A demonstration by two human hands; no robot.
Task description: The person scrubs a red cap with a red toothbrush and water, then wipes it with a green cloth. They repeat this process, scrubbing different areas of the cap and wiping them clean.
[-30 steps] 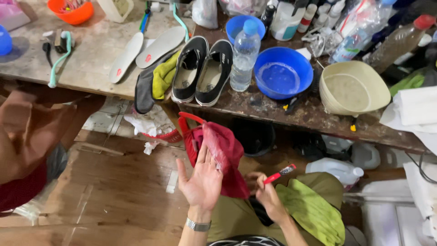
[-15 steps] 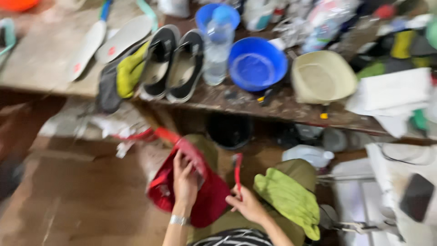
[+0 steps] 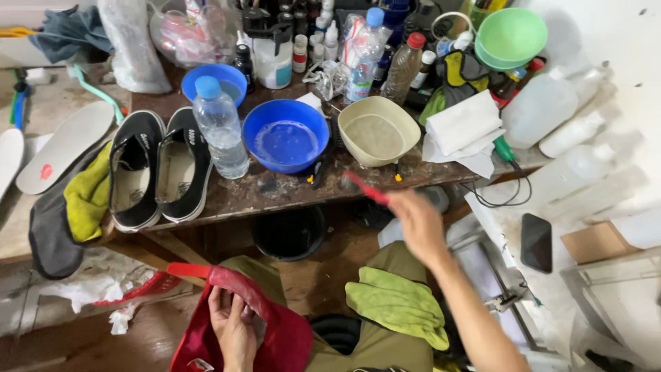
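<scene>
My left hand (image 3: 233, 324) rests low on my lap, its fingers gripping a dark red cap (image 3: 272, 331) with a bright red brim. My right hand (image 3: 420, 224) is raised and blurred, holding a thin red brush (image 3: 366, 187) that points up toward the front edge of the wooden table (image 3: 275, 189). Just past the brush tip stand a beige bowl (image 3: 377, 131) and a blue bowl (image 3: 286, 136) with wet residue inside. A green cloth (image 3: 399, 303) lies over my right knee.
A pair of black slip-on shoes (image 3: 158, 165) and a clear water bottle (image 3: 219, 127) stand on the table's left part. Insoles (image 3: 65, 145) lie further left. Bottles, a green bowl (image 3: 513, 34) and white cloths (image 3: 463, 124) crowd the back. A phone (image 3: 536, 241) lies at right.
The camera has swung right and nearer the table. My right hand has lifted the red brush from my lap up toward the bowls. The left hand stays on the cap.
</scene>
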